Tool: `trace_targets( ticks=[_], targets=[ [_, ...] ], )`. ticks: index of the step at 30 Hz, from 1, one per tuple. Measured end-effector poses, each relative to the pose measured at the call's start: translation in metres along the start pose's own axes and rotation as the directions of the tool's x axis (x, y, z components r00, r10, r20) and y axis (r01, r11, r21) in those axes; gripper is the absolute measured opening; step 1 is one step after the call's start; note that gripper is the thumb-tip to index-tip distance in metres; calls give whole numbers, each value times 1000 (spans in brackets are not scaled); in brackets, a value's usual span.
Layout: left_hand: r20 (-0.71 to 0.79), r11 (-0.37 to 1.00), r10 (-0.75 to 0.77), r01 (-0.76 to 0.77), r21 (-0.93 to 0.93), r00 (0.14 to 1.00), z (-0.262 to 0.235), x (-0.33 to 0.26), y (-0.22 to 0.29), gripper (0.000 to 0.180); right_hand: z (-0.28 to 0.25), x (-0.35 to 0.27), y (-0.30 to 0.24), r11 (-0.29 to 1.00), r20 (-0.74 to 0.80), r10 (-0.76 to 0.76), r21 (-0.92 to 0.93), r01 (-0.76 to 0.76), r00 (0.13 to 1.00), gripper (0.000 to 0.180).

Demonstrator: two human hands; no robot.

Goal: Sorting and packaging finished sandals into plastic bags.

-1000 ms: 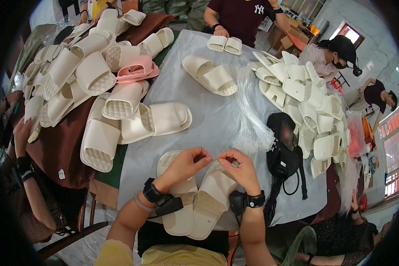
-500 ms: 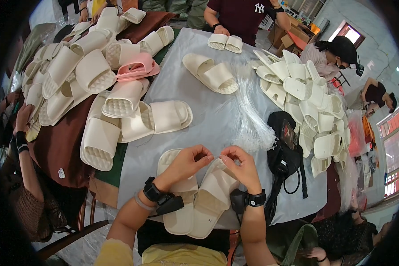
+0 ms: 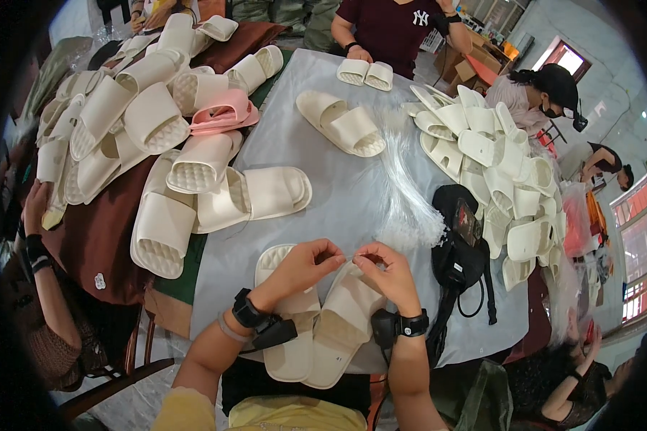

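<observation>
Pair of cream slippers (image 3: 334, 355) is lying at the table's (image 3: 226, 273) near edge; probably light, soft, springy, best gripped across the straps (image 3: 354, 296). At their far ends, left hand (image 3: 308, 262) and right hand (image 3: 388, 269) are curling fingertips close; cannot tell whether they are clamping anything. Clear strands (image 3: 408, 205) are lying farther right.

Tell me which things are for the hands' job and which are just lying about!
Likely for the job: cream slippers under the left hand and right hand; maybe the clear plastic strands.

Likely lying about: black strapped bag; cardboard boxes.
</observation>
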State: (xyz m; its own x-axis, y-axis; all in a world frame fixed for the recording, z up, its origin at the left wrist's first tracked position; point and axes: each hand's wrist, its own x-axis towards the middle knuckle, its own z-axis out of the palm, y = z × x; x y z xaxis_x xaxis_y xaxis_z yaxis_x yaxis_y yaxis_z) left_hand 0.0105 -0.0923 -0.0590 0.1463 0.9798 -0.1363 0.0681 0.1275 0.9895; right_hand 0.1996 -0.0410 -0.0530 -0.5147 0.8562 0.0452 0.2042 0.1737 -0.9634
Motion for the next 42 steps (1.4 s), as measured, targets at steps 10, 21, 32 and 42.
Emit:
trace_targets(
  ticks=[10, 21, 32, 42],
  targets=[
    [-4, 999, 35, -35, -10, 999, 1, -1, 1, 21, 0, -1, 1, 998, -29, 11, 68, -9, 1000, 12],
    [2, 998, 57, -57, -7, 998, -1, -1, -2, 22, -2, -2, -5, 998, 6, 4, 58, -5, 1000, 14],
    [4, 994, 63, -63, -89, 998, -5, -2, -7, 21, 2, 0, 0, 997, 33, 24, 77, -27, 999, 14],
    [0, 998, 57, -57, -31, 998, -2, 1, -1, 20, 1, 0, -5, 995, -3, 2, 100, -2, 1000, 15]
  ],
)
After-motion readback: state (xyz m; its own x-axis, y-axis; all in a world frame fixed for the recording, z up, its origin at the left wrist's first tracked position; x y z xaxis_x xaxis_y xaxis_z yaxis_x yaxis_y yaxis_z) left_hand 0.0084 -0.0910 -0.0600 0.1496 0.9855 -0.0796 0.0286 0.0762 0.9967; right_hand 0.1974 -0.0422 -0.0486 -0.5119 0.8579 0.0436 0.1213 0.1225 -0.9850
